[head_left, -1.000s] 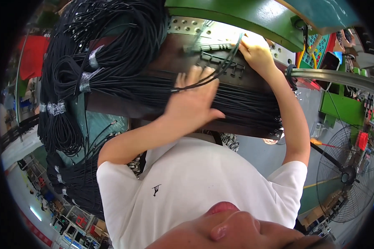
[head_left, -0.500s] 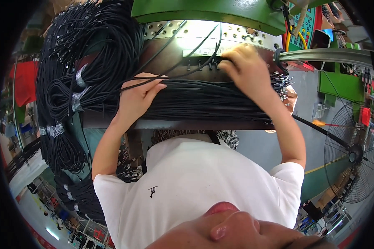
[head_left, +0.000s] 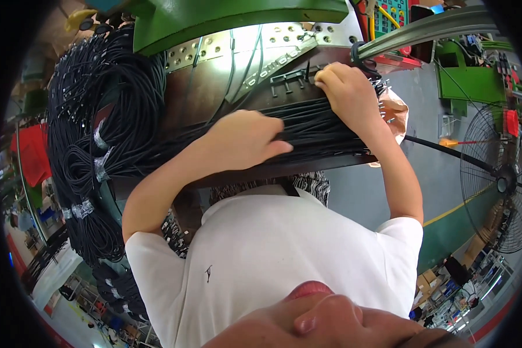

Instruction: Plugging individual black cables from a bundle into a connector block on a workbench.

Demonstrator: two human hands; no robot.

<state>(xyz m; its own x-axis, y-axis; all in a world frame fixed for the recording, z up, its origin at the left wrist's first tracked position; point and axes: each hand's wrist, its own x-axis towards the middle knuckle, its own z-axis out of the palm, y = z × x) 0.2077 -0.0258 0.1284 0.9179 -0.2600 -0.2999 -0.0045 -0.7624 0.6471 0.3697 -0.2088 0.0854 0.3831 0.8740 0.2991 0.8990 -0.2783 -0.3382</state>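
Note:
My right hand (head_left: pixel 349 93) has its fingers pinched at the right end of a black comb-like moulded piece (head_left: pixel 287 82) with several short prongs. Beside that piece, a metal strip with slots (head_left: pixel 272 68) lies slanted on the brown tabletop. My left hand (head_left: pixel 246 139) hovers over a long bundle of black cables (head_left: pixel 307 124). Its thumb and forefinger stand apart with nothing seen between them, and the other fingers are curled. A few single black cables (head_left: pixel 232 64) run from the perforated metal plate (head_left: pixel 281 35) down toward the left hand.
A green machine body (head_left: pixel 238 23) overhangs the plate. Large coils of taped black cable (head_left: pixel 107 104) are heaped at the left. To the right are a metal rail (head_left: pixel 423 32), brown paper (head_left: pixel 393 113) by the cable ends, and a standing fan (head_left: pixel 504 180).
My left hand has moved right and nearer to me, off the loose cable. The moulded piece and slotted strip have tilted and moved apart. The whole view has shifted a little.

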